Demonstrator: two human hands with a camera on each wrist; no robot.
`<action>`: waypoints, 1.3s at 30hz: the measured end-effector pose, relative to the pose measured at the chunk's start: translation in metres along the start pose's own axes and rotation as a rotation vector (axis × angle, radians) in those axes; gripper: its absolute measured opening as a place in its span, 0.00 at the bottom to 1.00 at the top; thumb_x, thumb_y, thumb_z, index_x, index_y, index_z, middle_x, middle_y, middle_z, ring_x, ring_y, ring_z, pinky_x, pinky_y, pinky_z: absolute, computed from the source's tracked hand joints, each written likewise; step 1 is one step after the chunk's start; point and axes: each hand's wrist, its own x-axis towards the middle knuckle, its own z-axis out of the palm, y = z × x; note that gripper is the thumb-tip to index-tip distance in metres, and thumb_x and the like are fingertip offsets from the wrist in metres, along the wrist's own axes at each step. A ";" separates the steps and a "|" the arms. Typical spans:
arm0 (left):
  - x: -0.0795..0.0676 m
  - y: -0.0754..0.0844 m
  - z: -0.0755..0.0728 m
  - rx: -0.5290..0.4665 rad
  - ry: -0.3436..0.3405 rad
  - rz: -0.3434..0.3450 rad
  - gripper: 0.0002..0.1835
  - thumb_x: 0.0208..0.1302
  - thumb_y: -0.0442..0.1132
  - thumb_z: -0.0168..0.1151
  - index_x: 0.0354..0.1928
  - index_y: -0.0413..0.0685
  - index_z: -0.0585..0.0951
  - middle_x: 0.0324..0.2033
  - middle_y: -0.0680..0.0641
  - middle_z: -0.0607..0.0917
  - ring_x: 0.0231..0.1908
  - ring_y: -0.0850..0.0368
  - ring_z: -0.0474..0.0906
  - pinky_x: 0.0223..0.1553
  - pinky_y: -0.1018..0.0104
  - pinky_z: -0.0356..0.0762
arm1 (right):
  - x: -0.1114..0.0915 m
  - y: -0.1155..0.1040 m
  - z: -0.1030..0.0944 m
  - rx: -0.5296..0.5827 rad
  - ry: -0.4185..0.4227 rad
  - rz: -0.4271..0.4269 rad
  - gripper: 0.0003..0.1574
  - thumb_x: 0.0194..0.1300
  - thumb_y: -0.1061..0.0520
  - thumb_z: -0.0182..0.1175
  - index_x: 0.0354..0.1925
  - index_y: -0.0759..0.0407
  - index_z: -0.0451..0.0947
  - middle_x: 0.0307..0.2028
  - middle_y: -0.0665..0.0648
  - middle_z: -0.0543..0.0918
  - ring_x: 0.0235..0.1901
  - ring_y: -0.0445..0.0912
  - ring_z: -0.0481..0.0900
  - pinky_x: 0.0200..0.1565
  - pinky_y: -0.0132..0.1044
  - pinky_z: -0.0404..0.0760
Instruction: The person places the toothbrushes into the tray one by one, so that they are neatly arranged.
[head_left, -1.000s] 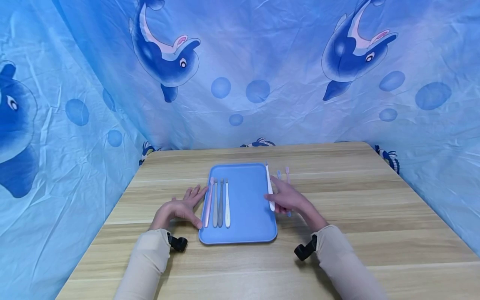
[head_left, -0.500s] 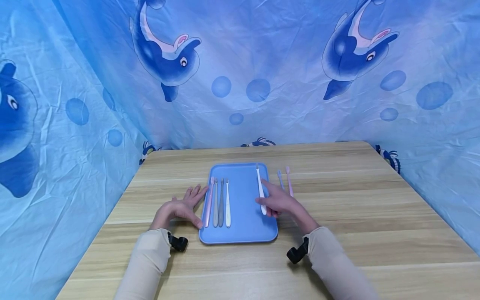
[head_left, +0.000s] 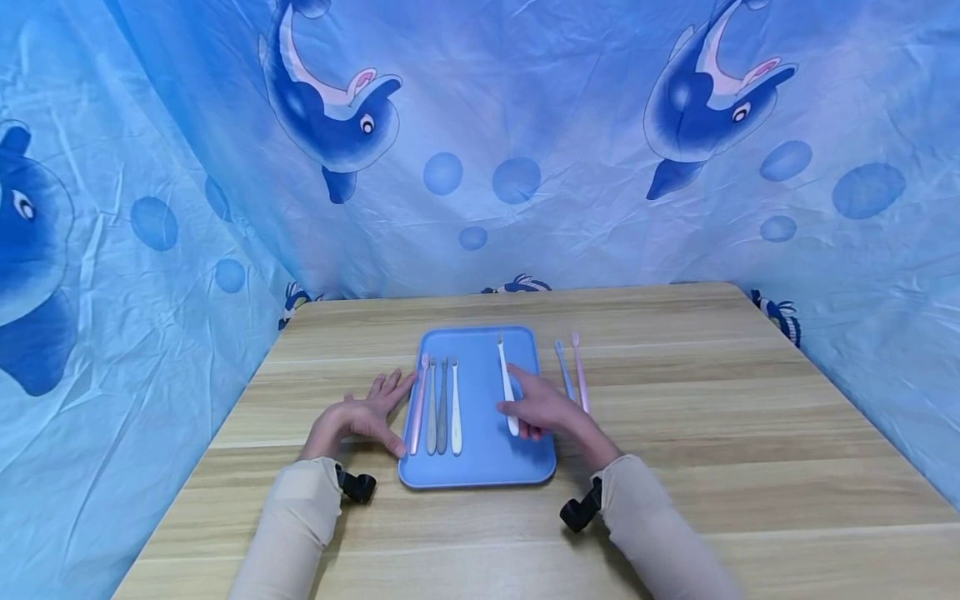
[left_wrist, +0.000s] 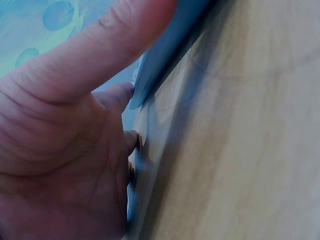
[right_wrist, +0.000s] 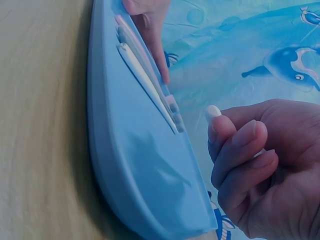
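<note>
Nearest are two beige sleeves, a black wrist camera at each cuff, both over the near part of the wooden table. Farther in lies a blue tray with rounded corners. The person's left hand is spread and grasps nothing, its thumb touching the tray's left edge above the near left corner and its fingers reaching along that edge. The right hand pinches a white toothbrush near its handle end, holding it above the right half of the tray, bristles towards the far edge; its shadow falls on the tray floor.

Along the tray's left edge, side by side with heads towards the far edge, lie a pink toothbrush, a light grey toothbrush, a dark grey toothbrush and a second white toothbrush. Just beyond the tray's right edge, on the table, are a blue toothbrush and a second pink toothbrush, their lower ends hidden by the right arm. Behind the table's far edge hangs a blue curtain printed with dolphins.
</note>
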 end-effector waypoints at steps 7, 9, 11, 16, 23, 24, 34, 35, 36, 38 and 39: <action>-0.001 0.001 -0.001 0.000 -0.002 0.001 0.80 0.34 0.68 0.81 0.81 0.58 0.35 0.80 0.38 0.29 0.78 0.31 0.20 0.64 0.16 0.22 | 0.004 -0.003 0.008 0.017 -0.043 0.000 0.53 0.73 0.54 0.58 0.81 0.54 0.37 0.12 0.53 0.76 0.09 0.42 0.71 0.14 0.32 0.71; -0.001 0.001 -0.001 -0.003 -0.006 0.001 0.80 0.34 0.68 0.81 0.81 0.58 0.35 0.80 0.38 0.29 0.77 0.31 0.19 0.64 0.16 0.21 | 0.005 -0.004 0.009 0.022 -0.046 -0.005 0.53 0.73 0.54 0.58 0.81 0.55 0.37 0.12 0.53 0.76 0.09 0.42 0.71 0.14 0.32 0.71; -0.001 0.000 0.000 -0.004 -0.009 0.004 0.80 0.34 0.69 0.80 0.81 0.58 0.35 0.80 0.38 0.29 0.77 0.31 0.19 0.64 0.16 0.21 | 0.005 -0.005 0.011 0.016 -0.046 -0.009 0.52 0.73 0.54 0.58 0.81 0.55 0.37 0.12 0.53 0.76 0.09 0.42 0.71 0.14 0.32 0.71; 0.000 -0.001 -0.001 0.000 -0.013 0.008 0.80 0.33 0.70 0.79 0.81 0.59 0.34 0.79 0.38 0.28 0.77 0.31 0.18 0.63 0.16 0.19 | 0.007 -0.006 0.015 0.008 -0.045 -0.008 0.52 0.73 0.54 0.59 0.81 0.56 0.38 0.11 0.53 0.76 0.09 0.42 0.71 0.13 0.32 0.71; 0.000 0.000 -0.002 0.005 -0.015 -0.001 0.81 0.33 0.69 0.80 0.81 0.58 0.34 0.80 0.39 0.28 0.77 0.31 0.19 0.64 0.16 0.21 | 0.010 -0.008 0.023 0.019 -0.058 -0.009 0.53 0.72 0.56 0.59 0.81 0.57 0.37 0.11 0.53 0.76 0.08 0.42 0.70 0.13 0.31 0.70; 0.000 0.000 -0.002 0.004 -0.015 0.001 0.80 0.33 0.69 0.80 0.81 0.58 0.34 0.80 0.38 0.28 0.77 0.31 0.19 0.64 0.16 0.21 | 0.010 -0.009 0.024 0.018 -0.058 -0.010 0.53 0.72 0.56 0.59 0.81 0.58 0.37 0.11 0.53 0.76 0.08 0.42 0.70 0.13 0.31 0.70; 0.003 -0.003 -0.001 0.015 -0.009 -0.003 0.80 0.33 0.69 0.80 0.81 0.59 0.34 0.80 0.40 0.28 0.78 0.32 0.19 0.64 0.16 0.22 | 0.014 -0.012 0.034 0.005 -0.072 -0.004 0.52 0.73 0.55 0.59 0.80 0.59 0.38 0.11 0.53 0.76 0.08 0.42 0.70 0.12 0.30 0.69; 0.003 -0.004 -0.001 0.014 -0.011 -0.003 0.80 0.33 0.69 0.80 0.81 0.59 0.34 0.80 0.40 0.28 0.78 0.32 0.19 0.64 0.16 0.22 | 0.014 -0.013 0.035 0.006 -0.074 -0.003 0.52 0.73 0.55 0.59 0.80 0.59 0.38 0.11 0.53 0.76 0.08 0.42 0.70 0.12 0.30 0.69; 0.002 -0.002 -0.001 0.014 -0.013 -0.001 0.80 0.34 0.69 0.80 0.81 0.59 0.34 0.80 0.39 0.28 0.78 0.31 0.20 0.64 0.16 0.22 | 0.014 -0.012 0.035 0.007 -0.074 0.000 0.53 0.73 0.55 0.59 0.80 0.58 0.38 0.11 0.53 0.76 0.08 0.42 0.70 0.12 0.30 0.69; 0.001 -0.001 -0.002 0.014 -0.014 -0.002 0.80 0.34 0.69 0.80 0.81 0.58 0.34 0.80 0.38 0.28 0.77 0.31 0.20 0.64 0.16 0.22 | 0.015 -0.012 0.037 0.008 -0.076 0.003 0.53 0.73 0.55 0.59 0.81 0.58 0.38 0.12 0.53 0.77 0.08 0.42 0.70 0.12 0.30 0.70; 0.002 -0.001 -0.002 0.017 -0.013 -0.001 0.80 0.34 0.69 0.80 0.81 0.58 0.34 0.80 0.38 0.28 0.77 0.31 0.20 0.64 0.16 0.22 | 0.015 -0.012 0.037 0.007 -0.077 0.006 0.53 0.73 0.54 0.59 0.81 0.58 0.38 0.12 0.53 0.77 0.08 0.42 0.70 0.12 0.30 0.69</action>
